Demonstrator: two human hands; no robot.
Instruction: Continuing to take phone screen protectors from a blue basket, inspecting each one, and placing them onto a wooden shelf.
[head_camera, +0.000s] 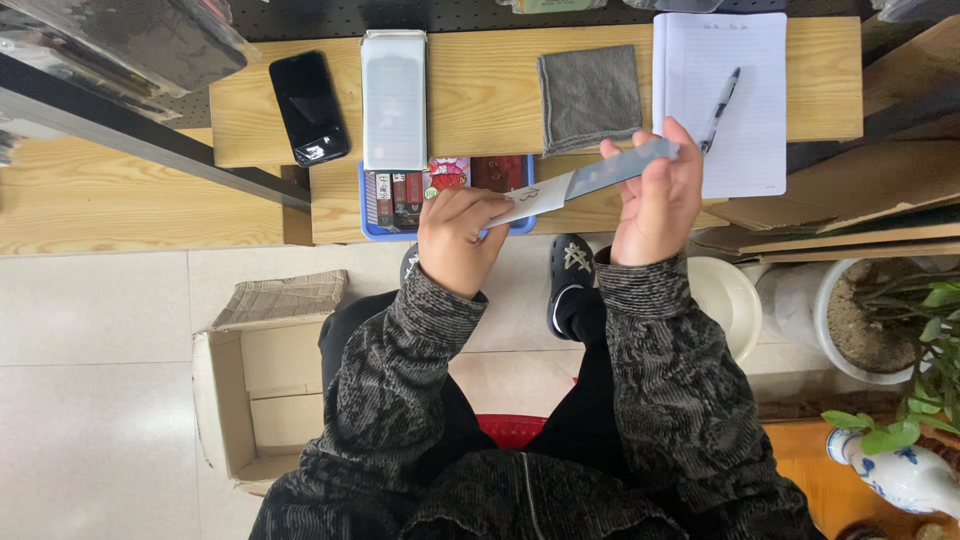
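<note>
A long, thin, grey-and-white flat strip is held in the air over the pale wooden bench, long axis rising left to right. Its lower white end is pinched by the left hand; its grey upper end is gripped by the right hand.

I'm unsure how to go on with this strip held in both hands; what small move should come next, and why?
Probably keep peeling: the left hand pinches the white end of the strip, the right hand grips the grey end. Pulling the left end gently away looks apt, as both ends are held in the air.
</note>
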